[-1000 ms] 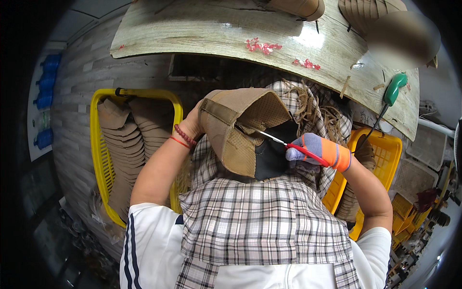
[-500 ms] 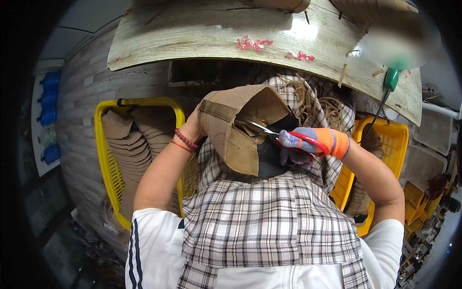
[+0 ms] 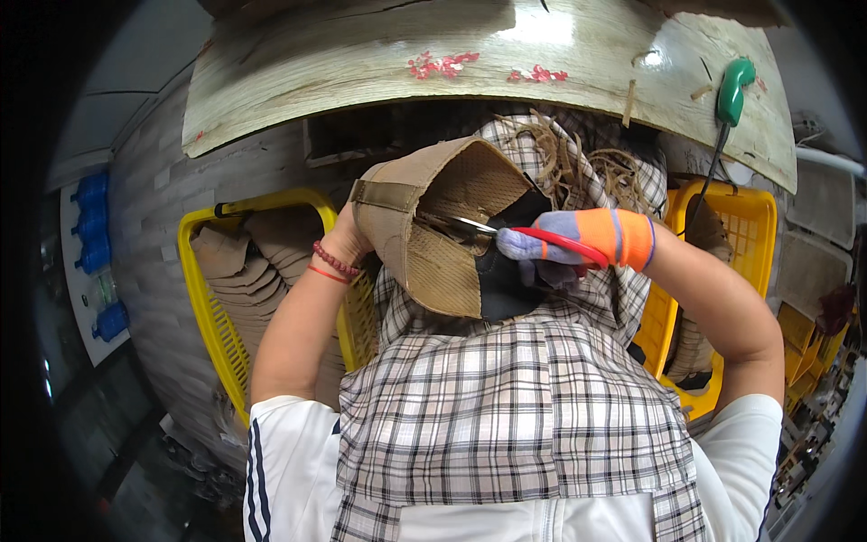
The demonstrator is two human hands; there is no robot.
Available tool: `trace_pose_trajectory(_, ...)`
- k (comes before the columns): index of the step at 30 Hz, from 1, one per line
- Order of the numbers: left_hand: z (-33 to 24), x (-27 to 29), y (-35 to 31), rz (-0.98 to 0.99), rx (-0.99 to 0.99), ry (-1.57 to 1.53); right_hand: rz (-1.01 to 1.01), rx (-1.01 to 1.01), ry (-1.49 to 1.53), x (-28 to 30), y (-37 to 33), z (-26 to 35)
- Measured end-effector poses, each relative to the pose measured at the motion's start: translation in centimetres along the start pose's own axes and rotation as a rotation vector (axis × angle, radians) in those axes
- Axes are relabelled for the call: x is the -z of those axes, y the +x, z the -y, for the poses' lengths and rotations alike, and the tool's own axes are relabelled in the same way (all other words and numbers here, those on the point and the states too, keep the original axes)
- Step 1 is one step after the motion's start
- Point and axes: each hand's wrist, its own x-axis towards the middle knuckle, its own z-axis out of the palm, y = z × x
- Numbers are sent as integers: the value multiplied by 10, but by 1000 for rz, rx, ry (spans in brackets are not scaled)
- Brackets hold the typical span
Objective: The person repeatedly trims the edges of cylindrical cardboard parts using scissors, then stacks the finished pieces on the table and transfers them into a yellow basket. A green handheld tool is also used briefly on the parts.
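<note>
A tan boot upper [image 3: 388, 212], with mesh-textured lining and a black section, stands open above my lap. My left hand [image 3: 349, 233] grips its left side; the fingertips are hidden behind the material. My right hand [image 3: 555, 226], in a grey-purple and orange work glove, is closed on the red-handled scissors [image 3: 578, 249]. Their metal blades point left into the upper's opening, near the inner seam. Whether the blade tips touch the material is hard to make out. Thin tan strips [image 3: 562, 163] lie on the plaid apron [image 3: 452, 406] just beyond the upper.
Ahead stretches a pale wood-grain table [image 3: 361, 68] with red specks. On its right lies a green-handled tool [image 3: 736, 90] with a dark cord. A yellow basket [image 3: 200, 312] of stacked tan uppers stands at my left, another yellow basket [image 3: 759, 244] at my right.
The view has shifted slightly. My left hand still holds the upper, and the scissors remain inside its opening, with their handles now closer together.
</note>
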Motion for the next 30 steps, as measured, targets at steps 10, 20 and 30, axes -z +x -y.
trace_pose_trajectory(10, 2, 22, 12, 58, -97, 427, 50, 37, 45, 3, 10, 7)
trace_pose_trajectory(20, -2, 20, 13, 46, -121, 534, -358, -91, -483, -26, 7, 21)
trace_pose_trajectory(30, -17, 2, -7, -18, -95, 127, -530, 45, -105, -41, -23, -32)
